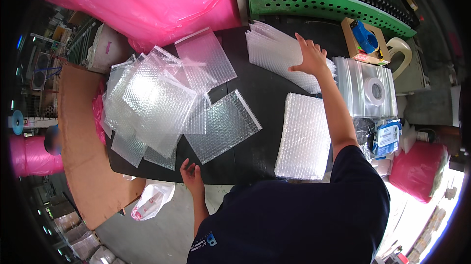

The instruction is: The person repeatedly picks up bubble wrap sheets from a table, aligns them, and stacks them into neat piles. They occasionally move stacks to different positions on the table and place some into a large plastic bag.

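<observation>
Now our right hand (311, 59) is spread over the stack (272, 48) by the bench's (271, 117) far edge; light pressure should prevent slipping. Our left hand (193, 176) hangs empty, fingers apart.

Tbl (271, 112) passable btwn L pouch pile (157, 97) & near-R stack (302, 136).

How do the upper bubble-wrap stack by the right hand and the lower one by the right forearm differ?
Edges: the upper stack is fanned, with staggered layers at its left end; the lower stack is nearly squared.
Pose: the upper stack lies aslant, while the lower stack's long sides run roughly top to bottom.
Hand: the right hand is spread over the upper stack; neither hand is over the lower stack.
Shared: both are bubble wrap on the black table.
</observation>
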The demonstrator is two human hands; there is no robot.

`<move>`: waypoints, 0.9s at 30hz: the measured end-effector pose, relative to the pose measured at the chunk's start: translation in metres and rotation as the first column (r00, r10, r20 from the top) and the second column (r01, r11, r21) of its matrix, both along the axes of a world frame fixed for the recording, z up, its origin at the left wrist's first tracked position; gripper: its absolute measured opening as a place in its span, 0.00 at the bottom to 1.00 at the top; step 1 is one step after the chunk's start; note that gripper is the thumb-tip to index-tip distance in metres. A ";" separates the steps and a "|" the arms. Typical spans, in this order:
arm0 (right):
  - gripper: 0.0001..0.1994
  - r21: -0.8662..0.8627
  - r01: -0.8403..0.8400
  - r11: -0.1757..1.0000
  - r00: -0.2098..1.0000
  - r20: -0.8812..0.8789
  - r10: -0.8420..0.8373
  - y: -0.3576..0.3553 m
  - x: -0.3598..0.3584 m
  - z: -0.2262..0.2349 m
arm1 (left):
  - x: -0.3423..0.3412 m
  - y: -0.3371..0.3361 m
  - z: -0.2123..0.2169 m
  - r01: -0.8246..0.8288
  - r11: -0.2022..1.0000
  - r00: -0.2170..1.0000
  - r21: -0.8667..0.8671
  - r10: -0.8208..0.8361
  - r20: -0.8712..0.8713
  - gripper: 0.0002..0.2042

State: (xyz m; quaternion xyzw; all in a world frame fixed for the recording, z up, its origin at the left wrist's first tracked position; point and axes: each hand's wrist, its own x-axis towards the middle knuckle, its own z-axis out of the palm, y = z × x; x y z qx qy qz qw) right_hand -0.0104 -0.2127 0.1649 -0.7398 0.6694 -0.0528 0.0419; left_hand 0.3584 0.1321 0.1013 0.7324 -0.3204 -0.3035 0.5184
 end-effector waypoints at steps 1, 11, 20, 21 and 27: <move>0.51 0.027 0.021 0.999 1.000 -0.009 -0.021 0.001 0.000 -0.002 | 0.000 -0.001 0.000 0.011 1.000 1.000 -0.007 -0.011 0.006 0.20; 0.34 -0.190 -0.320 0.928 0.947 -0.065 0.313 0.033 0.031 0.059 | -0.027 -0.074 0.048 0.403 0.915 0.701 0.014 -0.318 0.638 0.28; 0.32 -0.192 -0.833 0.518 0.474 0.234 0.849 0.098 0.087 0.113 | -0.033 -0.084 0.069 0.174 0.903 0.984 -0.393 -0.140 0.114 0.54; 0.32 -0.160 -0.844 0.513 0.461 0.274 0.844 0.101 0.092 0.110 | -0.021 -0.070 0.048 0.240 0.907 0.967 -0.347 -0.193 0.165 0.54; 0.45 0.011 -0.904 0.427 0.424 0.137 0.895 0.119 0.128 0.016 | -0.019 -0.031 -0.010 0.446 0.893 0.859 -0.062 -0.408 0.308 0.45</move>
